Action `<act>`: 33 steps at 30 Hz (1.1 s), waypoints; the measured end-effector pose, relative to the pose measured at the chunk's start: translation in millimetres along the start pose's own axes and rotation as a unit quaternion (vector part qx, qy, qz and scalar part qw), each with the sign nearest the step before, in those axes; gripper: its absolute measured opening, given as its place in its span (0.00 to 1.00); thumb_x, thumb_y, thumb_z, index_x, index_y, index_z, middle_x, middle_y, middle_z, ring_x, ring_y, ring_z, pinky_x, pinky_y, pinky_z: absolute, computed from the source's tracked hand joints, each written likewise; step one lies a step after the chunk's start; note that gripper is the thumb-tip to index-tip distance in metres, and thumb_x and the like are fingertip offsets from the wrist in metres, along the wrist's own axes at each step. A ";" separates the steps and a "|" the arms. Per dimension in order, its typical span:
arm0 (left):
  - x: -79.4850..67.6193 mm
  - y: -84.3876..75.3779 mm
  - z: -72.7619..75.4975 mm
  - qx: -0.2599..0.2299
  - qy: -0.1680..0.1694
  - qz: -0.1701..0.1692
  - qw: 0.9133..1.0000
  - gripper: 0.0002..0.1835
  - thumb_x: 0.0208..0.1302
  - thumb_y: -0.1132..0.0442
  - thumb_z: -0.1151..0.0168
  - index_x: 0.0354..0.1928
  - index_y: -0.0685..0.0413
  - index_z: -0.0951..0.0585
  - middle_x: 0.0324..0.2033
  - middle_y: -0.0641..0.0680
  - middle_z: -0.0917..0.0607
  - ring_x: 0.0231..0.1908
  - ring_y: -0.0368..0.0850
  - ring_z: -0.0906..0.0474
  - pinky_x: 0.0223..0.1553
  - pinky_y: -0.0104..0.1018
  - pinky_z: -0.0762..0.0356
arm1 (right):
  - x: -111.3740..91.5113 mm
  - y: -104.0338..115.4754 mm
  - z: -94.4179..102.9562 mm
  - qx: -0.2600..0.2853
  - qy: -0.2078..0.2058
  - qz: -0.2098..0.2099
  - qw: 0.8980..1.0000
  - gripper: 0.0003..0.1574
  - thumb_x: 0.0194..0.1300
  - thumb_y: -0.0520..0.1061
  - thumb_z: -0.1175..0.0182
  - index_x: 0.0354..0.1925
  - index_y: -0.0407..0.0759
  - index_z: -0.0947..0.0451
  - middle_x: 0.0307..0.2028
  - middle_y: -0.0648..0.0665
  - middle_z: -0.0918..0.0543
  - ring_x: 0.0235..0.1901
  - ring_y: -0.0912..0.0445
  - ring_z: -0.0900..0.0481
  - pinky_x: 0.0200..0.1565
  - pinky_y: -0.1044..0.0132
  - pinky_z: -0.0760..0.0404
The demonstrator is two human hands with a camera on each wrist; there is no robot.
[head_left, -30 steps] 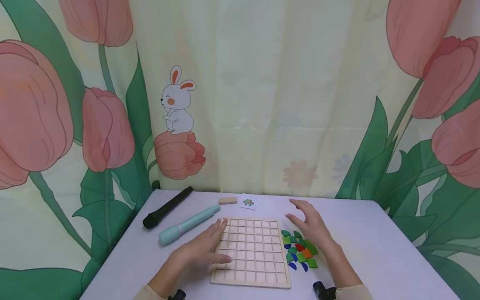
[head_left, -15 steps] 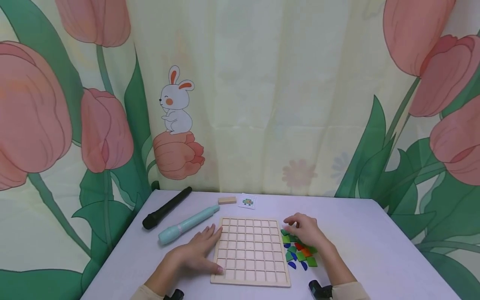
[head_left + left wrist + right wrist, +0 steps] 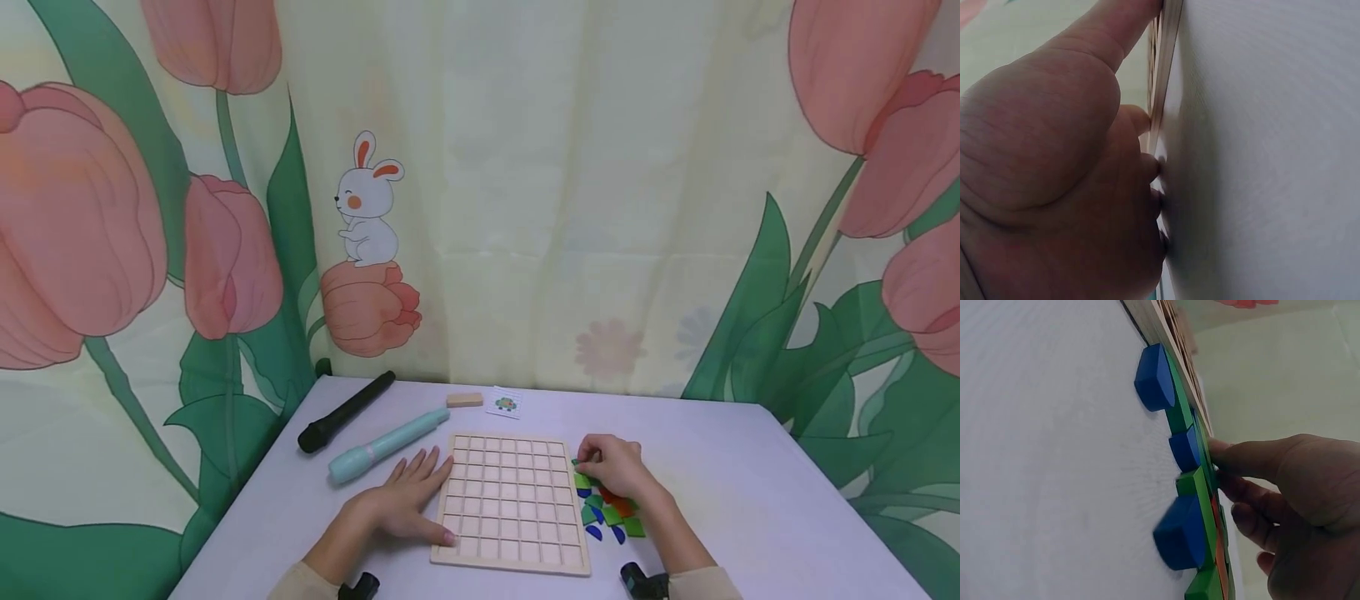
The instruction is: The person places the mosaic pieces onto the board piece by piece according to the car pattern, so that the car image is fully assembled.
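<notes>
A wooden grid board (image 3: 512, 502) lies flat on the white table. My left hand (image 3: 401, 504) spreads over its left edge, thumb and forefinger touching the frame; in the left wrist view the other fingers reach the tabletop. Beside the board's right edge lies a cluster of flat blocks in green, blue, red and orange. Above its far end my right hand (image 3: 618, 467) bends down, thumb and forefinger pinching at a green block (image 3: 576, 462), partly hidden by the fingers. Blue blocks (image 3: 1180, 534) and a lime green block (image 3: 1205, 586) show nearer the right wrist camera.
Behind the board lie a small wooden block (image 3: 465, 400) and a white card (image 3: 505, 403) with a coloured picture. A teal cylinder-shaped object (image 3: 388, 446) and a black microphone-shaped object (image 3: 345, 412) lie to the left. A tulip-print curtain (image 3: 510, 208) hangs behind the table.
My right hand has come down onto the far end of the block cluster, its fingers curling in. My left hand has shifted slightly, its thumb moving from the grid to the board's left edge.
</notes>
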State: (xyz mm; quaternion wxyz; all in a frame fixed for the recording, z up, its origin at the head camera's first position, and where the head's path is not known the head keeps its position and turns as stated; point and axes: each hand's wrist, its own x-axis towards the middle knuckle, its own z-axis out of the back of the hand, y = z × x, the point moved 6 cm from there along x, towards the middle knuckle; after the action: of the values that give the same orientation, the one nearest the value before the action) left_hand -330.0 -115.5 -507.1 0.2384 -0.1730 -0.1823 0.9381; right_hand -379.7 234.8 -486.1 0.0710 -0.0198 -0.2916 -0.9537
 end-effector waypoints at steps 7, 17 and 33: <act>0.7 -0.9 1.0 -0.002 0.006 0.011 1.000 0.67 0.52 0.22 0.33 0.84 0.47 0.51 0.84 0.60 0.58 0.84 0.61 0.66 0.80 0.66 0.65 | 1.6 -0.8 0.0 -0.014 -0.006 -0.020 1.000 0.08 0.62 0.47 0.24 0.40 0.50 0.13 0.31 0.54 0.16 0.35 0.56 0.23 0.54 0.43 0.43; 0.3 1.5 0.1 -0.008 0.004 -0.011 1.000 0.68 0.52 0.23 0.32 0.85 0.48 0.53 0.84 0.61 0.59 0.83 0.62 0.66 0.80 0.67 0.64 | 1.1 0.4 1.8 0.001 -0.007 -0.011 1.000 0.11 0.61 0.45 0.24 0.34 0.50 0.19 0.29 0.54 0.16 0.33 0.57 0.22 0.54 0.43 0.45; 1.4 3.8 0.3 -0.025 0.008 -0.012 1.000 0.67 0.53 0.24 0.31 0.85 0.47 0.53 0.84 0.60 0.60 0.84 0.61 0.68 0.80 0.66 0.66 | 12.8 35.9 21.7 0.184 0.040 0.101 0.977 0.05 0.72 0.40 0.34 0.44 0.41 0.16 0.37 0.44 0.14 0.38 0.42 0.12 0.47 0.61 0.12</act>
State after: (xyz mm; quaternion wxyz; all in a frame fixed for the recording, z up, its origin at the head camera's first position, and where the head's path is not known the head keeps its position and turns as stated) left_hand -332.8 -118.0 -508.8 0.2469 -0.1839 -0.2058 0.9289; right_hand -387.2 215.9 -447.2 0.1814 0.0020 -0.4559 -0.8713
